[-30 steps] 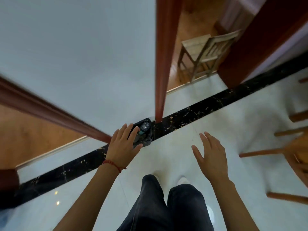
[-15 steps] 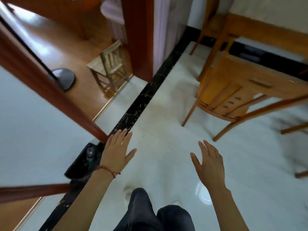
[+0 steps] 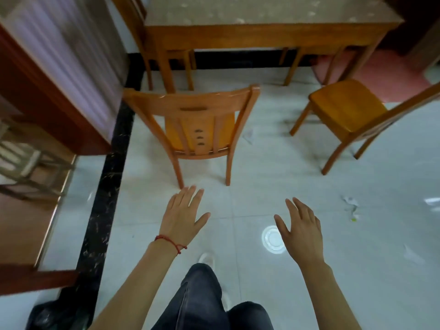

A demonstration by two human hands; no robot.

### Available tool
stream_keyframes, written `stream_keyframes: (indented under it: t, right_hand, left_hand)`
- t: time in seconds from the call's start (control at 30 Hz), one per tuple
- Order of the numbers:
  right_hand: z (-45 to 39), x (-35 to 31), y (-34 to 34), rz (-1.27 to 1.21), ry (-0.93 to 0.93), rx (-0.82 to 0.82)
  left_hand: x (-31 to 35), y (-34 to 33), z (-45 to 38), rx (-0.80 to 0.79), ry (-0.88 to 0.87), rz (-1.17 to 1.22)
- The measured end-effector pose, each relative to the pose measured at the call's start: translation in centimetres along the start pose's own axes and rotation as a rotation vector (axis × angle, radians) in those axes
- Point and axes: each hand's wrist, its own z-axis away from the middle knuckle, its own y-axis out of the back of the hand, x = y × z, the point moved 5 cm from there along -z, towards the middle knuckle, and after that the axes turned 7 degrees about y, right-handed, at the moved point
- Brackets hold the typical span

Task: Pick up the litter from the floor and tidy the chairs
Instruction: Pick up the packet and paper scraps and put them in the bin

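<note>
My left hand (image 3: 183,215) and my right hand (image 3: 300,231) hover open over the white tiled floor, holding nothing. Straight ahead stands a wooden chair (image 3: 192,115) with its back toward me, pulled away from the table (image 3: 262,27). A second wooden chair (image 3: 350,115) stands askew at the right. Litter lies on the floor: a crumpled white wrapper (image 3: 350,206) at the right, a scrap of paper (image 3: 248,136) between the chairs, another scrap (image 3: 412,256) at the far right, and a round clear plastic lid (image 3: 272,239) beside my right hand.
A black bin bag (image 3: 54,315) lies at the bottom left on the black marble strip (image 3: 107,186). A wooden door frame (image 3: 47,91) and a small pale chair (image 3: 21,160) are at the left. A third chair (image 3: 147,41) is tucked at the table's left end.
My view has swung right from the doorway and bin bag to the table and chairs. Both hands stay open and raised; the bag now sits behind at the bottom left.
</note>
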Motion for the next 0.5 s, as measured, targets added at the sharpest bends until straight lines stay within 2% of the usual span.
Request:
stream_keyframes:
  t: [0.23, 0.5]
  right_hand:
    - [-3.6, 7.7, 1.5, 0.021, -0.193, 0.051]
    - [-11.4, 14.0, 3.5, 0.060, -0.321, 0.089]
  left_hand:
    - [8.5, -1.4, -10.4, -0.047, -0.227, -0.035]
    - [15.1, -1.5, -22.9, -0.093, -0.374, -0.036]
